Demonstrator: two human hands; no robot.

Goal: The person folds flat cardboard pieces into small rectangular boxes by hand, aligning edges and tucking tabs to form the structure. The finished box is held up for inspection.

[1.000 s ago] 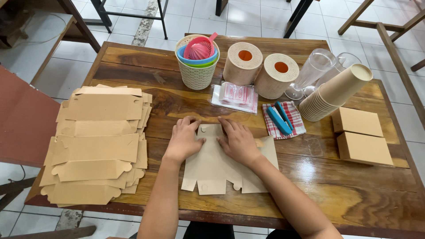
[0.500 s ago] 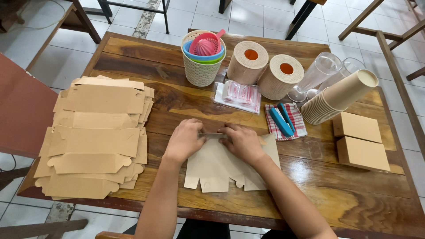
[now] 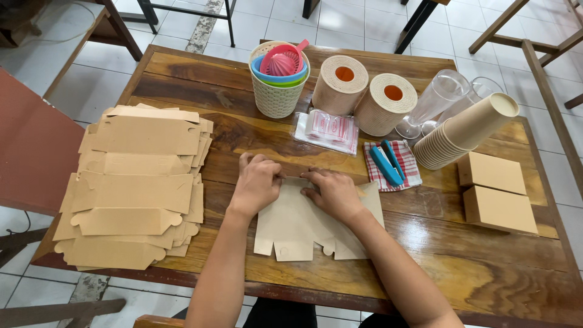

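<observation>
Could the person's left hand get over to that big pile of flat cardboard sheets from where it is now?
Probably yes. The left hand rests on the flat cardboard blank, and only bare tabletop lies between it and the pile of flat cardboard sheets on that side.

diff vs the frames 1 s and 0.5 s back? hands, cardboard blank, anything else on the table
Little changed. Left hand and right hand still press the top edge of the flat cardboard blank, fingers drawn slightly closer together at the fold. Stack of flat blanks, paper rolls, cups and folded boxes unmoved.
</observation>
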